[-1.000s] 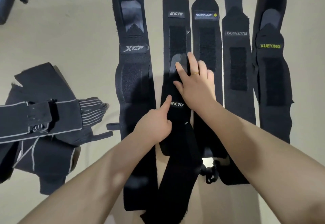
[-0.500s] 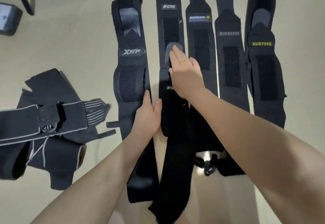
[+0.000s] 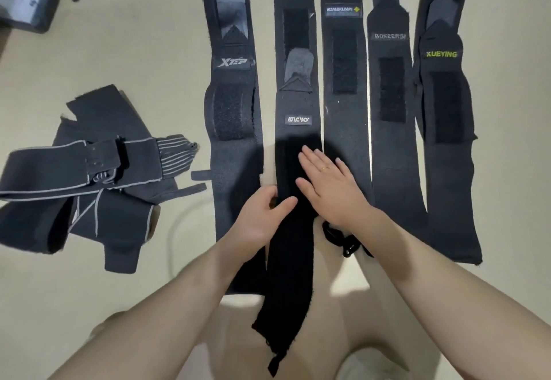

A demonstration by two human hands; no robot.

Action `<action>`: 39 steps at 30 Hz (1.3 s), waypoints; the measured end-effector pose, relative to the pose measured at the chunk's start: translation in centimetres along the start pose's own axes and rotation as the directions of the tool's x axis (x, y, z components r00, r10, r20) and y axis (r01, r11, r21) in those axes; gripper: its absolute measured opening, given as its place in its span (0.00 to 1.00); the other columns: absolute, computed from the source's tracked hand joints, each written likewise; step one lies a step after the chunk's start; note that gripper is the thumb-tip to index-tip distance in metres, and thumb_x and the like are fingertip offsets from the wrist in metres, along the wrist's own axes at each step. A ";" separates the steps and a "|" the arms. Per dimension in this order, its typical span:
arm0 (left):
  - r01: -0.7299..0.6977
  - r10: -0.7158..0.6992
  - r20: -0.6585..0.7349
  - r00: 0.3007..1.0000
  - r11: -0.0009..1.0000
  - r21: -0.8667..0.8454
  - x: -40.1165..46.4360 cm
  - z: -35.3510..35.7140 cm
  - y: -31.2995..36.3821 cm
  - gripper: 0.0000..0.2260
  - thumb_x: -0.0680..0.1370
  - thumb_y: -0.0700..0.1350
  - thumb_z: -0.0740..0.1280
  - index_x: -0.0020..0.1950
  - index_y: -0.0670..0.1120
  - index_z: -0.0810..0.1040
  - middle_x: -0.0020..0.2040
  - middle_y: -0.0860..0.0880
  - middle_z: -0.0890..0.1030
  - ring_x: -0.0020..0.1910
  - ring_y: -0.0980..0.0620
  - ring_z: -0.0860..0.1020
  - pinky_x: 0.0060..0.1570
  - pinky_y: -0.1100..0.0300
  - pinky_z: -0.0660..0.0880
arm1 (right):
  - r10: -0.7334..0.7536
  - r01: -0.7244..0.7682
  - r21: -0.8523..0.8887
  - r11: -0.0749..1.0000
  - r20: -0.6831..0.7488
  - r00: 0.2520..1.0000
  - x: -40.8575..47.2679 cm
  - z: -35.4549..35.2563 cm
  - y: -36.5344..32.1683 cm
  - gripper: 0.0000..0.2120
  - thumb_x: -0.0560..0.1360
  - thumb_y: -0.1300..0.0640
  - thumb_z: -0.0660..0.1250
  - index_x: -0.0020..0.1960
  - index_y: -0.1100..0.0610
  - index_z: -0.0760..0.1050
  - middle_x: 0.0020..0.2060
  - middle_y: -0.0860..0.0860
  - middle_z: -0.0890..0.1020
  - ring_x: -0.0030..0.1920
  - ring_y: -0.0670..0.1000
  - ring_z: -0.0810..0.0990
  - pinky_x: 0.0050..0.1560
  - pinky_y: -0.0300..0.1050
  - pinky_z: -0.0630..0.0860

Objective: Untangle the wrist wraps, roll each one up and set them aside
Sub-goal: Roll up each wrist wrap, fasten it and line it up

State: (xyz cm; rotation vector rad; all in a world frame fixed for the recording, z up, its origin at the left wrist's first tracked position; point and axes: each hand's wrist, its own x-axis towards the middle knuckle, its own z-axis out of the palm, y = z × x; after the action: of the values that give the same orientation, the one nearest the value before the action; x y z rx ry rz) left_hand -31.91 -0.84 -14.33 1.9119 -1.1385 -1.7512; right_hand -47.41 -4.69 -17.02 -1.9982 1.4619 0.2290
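Right hand (image 3: 331, 188) lies flat, fingers straight, palm down on the IINCYO wrist wrap (image 3: 296, 147). Left hand (image 3: 262, 215) grips that wrap's left edge, thumb on top. Both hands have slid down from the wrap's grey tab (image 3: 299, 63), now uncovered. XTEP wrap (image 3: 232, 147) lies just left.
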 end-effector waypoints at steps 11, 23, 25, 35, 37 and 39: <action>0.024 0.042 -0.051 0.998 0.494 0.869 -1.0 0.7 -2.6 0.34 0.78 0.52 0.65 0.75 0.51 0.47 0.57 0.46 0.75 0.50 0.43 0.79 0.40 0.54 0.69 | 0.076 -0.052 -0.281 0.958 0.076 0.994 -0.4 1.3 -0.9 0.56 0.68 0.28 0.61 0.75 0.55 0.29 0.74 0.50 0.31 0.75 0.50 0.33 0.73 0.58 0.34; -0.433 0.193 0.388 0.901 0.442 0.785 -0.4 -5.4 -0.1 0.13 0.80 0.47 0.58 0.61 0.48 0.77 0.53 0.48 0.82 0.51 0.47 0.79 0.50 0.52 0.75 | 0.065 -0.052 -0.409 0.911 0.018 0.998 -1.0 -1.8 -7.6 0.25 0.81 0.51 0.53 0.74 0.60 0.58 0.75 0.55 0.58 0.76 0.55 0.48 0.74 0.56 0.40; -0.472 0.239 0.406 0.882 0.438 0.766 -1.1 -7.4 -0.2 0.12 0.80 0.46 0.58 0.57 0.48 0.78 0.51 0.48 0.82 0.49 0.46 0.79 0.47 0.52 0.74 | -0.018 0.025 -0.391 0.920 0.020 1.000 -1.0 -2.6 -9.9 0.19 0.80 0.53 0.52 0.68 0.58 0.68 0.70 0.54 0.67 0.74 0.56 0.55 0.74 0.56 0.42; -0.483 0.420 0.366 0.831 0.217 0.848 -4.6 -25.3 -4.6 0.14 0.73 0.43 0.60 0.52 0.43 0.81 0.48 0.44 0.79 0.48 0.40 0.77 0.44 0.47 0.77 | -0.309 0.304 -0.373 0.877 0.048 0.950 2.4 -0.6 -22.0 0.11 0.80 0.59 0.55 0.56 0.56 0.74 0.53 0.54 0.78 0.53 0.56 0.77 0.47 0.46 0.64; -0.397 0.446 0.267 0.854 0.228 0.889 -5.0 -27.8 -5.7 0.14 0.72 0.38 0.65 0.56 0.43 0.80 0.55 0.41 0.78 0.54 0.37 0.76 0.48 0.43 0.76 | -0.262 0.282 -0.292 0.914 0.105 0.959 3.1 0.4 -24.1 0.12 0.80 0.58 0.54 0.58 0.56 0.73 0.55 0.55 0.76 0.55 0.57 0.76 0.48 0.47 0.67; -0.335 0.414 0.215 0.885 0.244 0.910 -4.8 -29.0 -6.3 0.19 0.75 0.38 0.64 0.65 0.47 0.76 0.68 0.41 0.70 0.66 0.35 0.68 0.61 0.41 0.70 | -0.190 0.214 -0.158 0.964 0.151 0.970 3.7 1.6 -25.9 0.14 0.80 0.57 0.55 0.63 0.56 0.72 0.57 0.55 0.75 0.57 0.58 0.75 0.51 0.49 0.72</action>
State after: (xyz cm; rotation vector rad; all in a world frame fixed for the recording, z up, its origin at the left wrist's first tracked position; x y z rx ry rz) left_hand -2.30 -1.47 -9.38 1.8108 -2.7244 -0.6584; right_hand -22.31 -2.19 -9.96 -2.2079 1.1780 0.4062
